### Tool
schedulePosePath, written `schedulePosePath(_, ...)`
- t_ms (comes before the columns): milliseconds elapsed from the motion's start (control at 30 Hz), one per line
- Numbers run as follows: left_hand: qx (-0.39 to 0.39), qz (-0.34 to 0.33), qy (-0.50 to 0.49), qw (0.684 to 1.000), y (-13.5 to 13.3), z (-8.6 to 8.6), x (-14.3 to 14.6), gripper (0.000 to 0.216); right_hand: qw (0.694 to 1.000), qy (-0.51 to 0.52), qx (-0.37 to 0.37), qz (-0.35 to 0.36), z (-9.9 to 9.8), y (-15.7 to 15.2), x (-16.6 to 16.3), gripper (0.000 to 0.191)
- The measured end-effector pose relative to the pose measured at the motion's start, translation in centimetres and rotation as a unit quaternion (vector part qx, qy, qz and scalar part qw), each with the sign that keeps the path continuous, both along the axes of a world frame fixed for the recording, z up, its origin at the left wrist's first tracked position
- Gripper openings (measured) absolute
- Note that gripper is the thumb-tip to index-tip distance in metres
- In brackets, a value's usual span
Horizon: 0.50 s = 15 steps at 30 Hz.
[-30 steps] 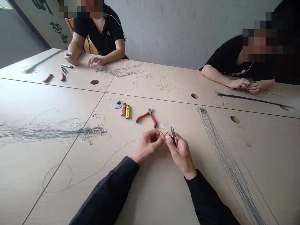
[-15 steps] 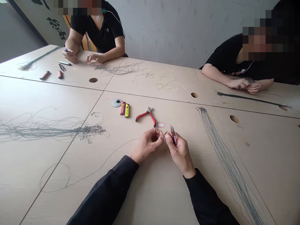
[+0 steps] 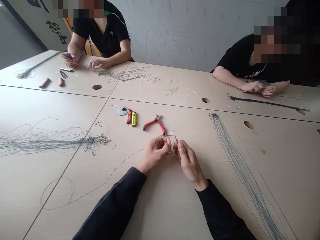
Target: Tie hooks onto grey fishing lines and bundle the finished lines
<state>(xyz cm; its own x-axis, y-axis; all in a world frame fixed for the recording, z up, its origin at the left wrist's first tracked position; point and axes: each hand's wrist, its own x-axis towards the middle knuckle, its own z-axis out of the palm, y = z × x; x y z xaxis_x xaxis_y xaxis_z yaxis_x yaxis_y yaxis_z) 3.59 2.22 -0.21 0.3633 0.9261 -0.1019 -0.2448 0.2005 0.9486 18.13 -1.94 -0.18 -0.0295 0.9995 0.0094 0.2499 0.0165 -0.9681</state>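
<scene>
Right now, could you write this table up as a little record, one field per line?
Left hand: pinched on a thin line; its fine end is too small to tell
Right hand: holding scissors, mostly hidden in the grip
Ahead: red-handled pliers, spread open
Left of the pliers: red lighter, yellow lighter, round disc
Left side: loose bundle of lines with hooks
Right side: long bundle of lines
Across the table: a person at left, a person at right

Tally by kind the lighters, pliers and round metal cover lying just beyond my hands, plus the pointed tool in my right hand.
Lighters, red and yellow: 2
Red-handled pliers: 1
Round metal cover: 1
Pointed tool in your right hand: 1
Total: 5
</scene>
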Motion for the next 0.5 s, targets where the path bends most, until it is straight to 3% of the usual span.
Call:
schedulePosePath(167,-0.009,-0.004,-0.045,0.999,0.13,0.01,-0.1,0.032,0.998,-0.029,0.04,0.042,0.32,0.13,-0.36,0.031)
schedulePosePath(500,-0.02,-0.024,-0.062,0.998,0.02,0.23,0.1,0.034,0.993,-0.093,0.055,0.042,0.32,0.11,-0.18,0.029)
